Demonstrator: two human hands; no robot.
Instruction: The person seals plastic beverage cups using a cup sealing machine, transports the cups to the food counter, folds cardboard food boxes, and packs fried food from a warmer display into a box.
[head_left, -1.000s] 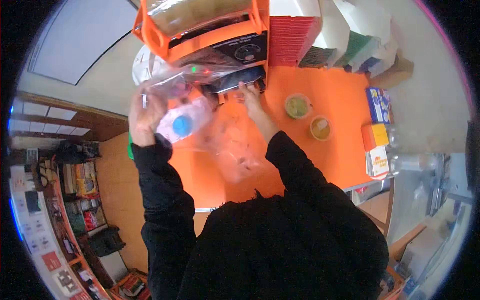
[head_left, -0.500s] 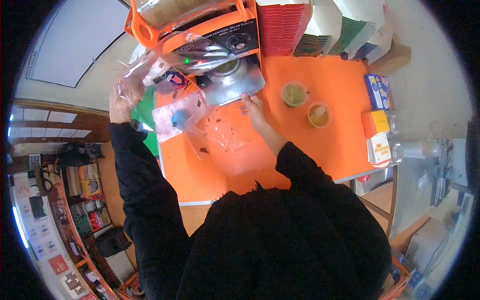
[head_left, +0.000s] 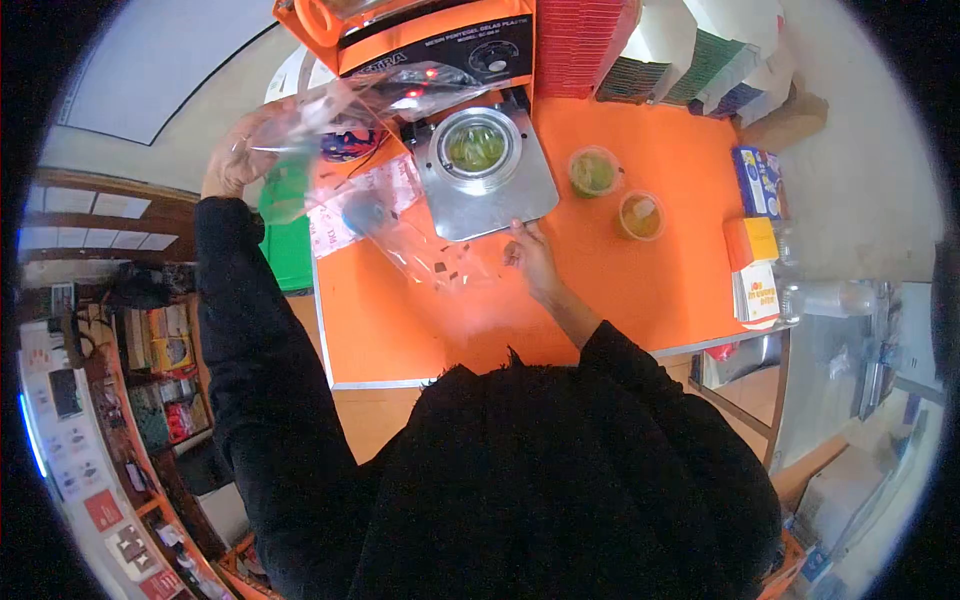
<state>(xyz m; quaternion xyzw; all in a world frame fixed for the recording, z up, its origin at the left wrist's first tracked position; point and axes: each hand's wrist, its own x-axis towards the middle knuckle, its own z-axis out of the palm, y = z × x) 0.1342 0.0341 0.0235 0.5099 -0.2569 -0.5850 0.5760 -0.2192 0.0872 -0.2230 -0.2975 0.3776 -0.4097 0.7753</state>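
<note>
My left hand (head_left: 235,155) is closed on a sheet of clear plastic film (head_left: 310,120), raised at the left of the cup sealing machine (head_left: 440,50). The film runs across the front of the machine, under its red lights. My right hand (head_left: 532,258) has its fingers curled at the front edge of the machine's metal tray (head_left: 490,212), which sticks out toward me. In the tray's round holder sits a cup with green contents (head_left: 476,148). Two clear cups, one with green contents (head_left: 593,172) and one with yellowish-brown contents (head_left: 640,217), stand right of the tray.
Stacks of red (head_left: 580,50) and green-edged cartons (head_left: 715,65) line the back of the orange table (head_left: 420,345). Small boxes (head_left: 757,180) stand along its right edge. Pink-white packaging (head_left: 335,225), a green item (head_left: 287,250) and dark scraps lie at left.
The metal tray has come out toward me with my right hand at its edge, baring the cup in its holder. A green light on the machine now shows red. The film has shifted.
</note>
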